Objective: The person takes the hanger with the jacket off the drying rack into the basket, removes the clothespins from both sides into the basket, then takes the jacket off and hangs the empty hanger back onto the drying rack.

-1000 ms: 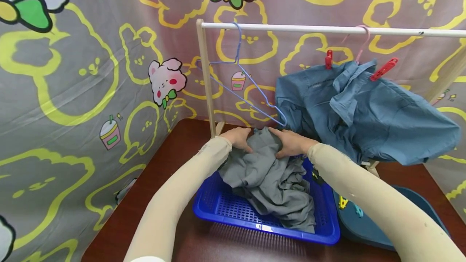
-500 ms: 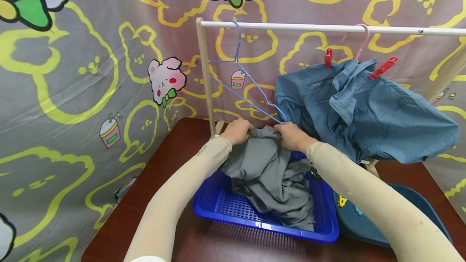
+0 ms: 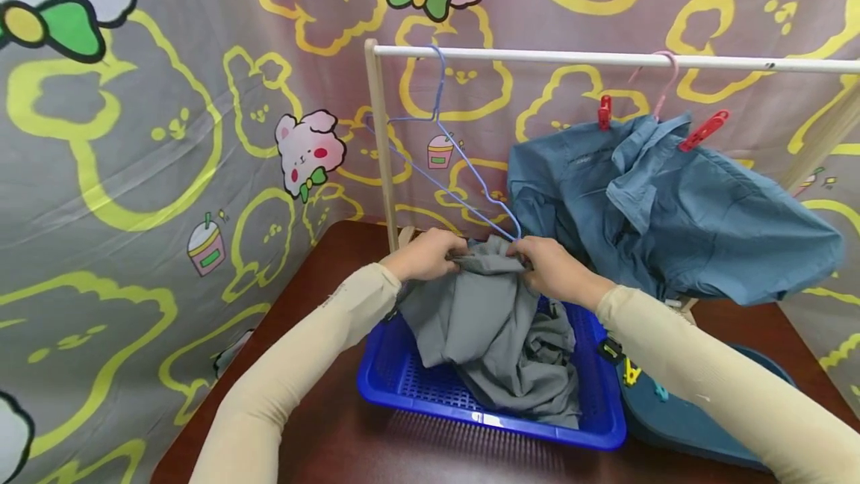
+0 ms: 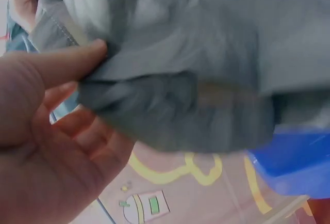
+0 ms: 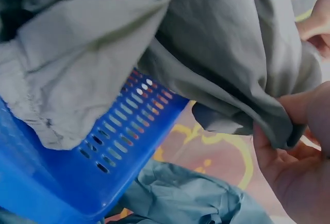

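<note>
The grey garment (image 3: 480, 312) lay directly between the left hand (image 3: 430, 254) and the right hand (image 3: 554, 269), so that neither hand was nearer to it. Each hand was clamped on the garment's upper edge, thumb on one face and fingers against the other, with the two grips set apart and the edge spanning them. The long axis ran from this held edge, at the far edge of the blue basket (image 3: 437, 408), down toward the basket's near right corner, where the lower folds rested inside. The basket stood on the worktop (image 3: 302, 282). The blue hanger (image 3: 440, 84) hung from the white rail (image 3: 551, 57), its lower right corner ending at the right hand; contact could not be determined. The garment was plain grey and loosely creased, with its upper edge turned over into a band and a paler, puckered strip visible from the right wrist.
</note>
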`<action>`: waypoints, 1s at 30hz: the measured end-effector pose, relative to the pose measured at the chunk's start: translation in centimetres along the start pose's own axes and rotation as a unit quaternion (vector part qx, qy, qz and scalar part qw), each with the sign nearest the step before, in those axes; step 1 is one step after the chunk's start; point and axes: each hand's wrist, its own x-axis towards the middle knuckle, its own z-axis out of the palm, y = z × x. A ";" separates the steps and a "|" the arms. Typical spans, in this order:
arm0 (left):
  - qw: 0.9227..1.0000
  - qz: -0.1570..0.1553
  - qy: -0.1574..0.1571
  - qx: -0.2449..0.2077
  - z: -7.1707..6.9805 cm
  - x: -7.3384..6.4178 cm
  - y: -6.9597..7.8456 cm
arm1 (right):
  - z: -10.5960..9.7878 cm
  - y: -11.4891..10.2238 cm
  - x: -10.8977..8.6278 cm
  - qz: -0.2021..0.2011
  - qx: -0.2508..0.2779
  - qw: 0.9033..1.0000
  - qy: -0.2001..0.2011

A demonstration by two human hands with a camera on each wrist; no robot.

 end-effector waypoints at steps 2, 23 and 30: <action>0.999 0.015 -0.041 -0.002 0.5 -0.7 0.4 | 0.0 -0.4 -0.7 0.002 0.019 0.999 -0.027; 0.973 -0.062 -0.219 -0.025 0.5 0.1 -0.2 | 3.1 -2.6 -2.5 -0.015 -0.063 0.978 -0.196; 0.989 -0.099 -0.111 0.011 2.0 3.0 -3.2 | 3.8 -3.4 -2.1 0.010 -0.079 0.966 -0.246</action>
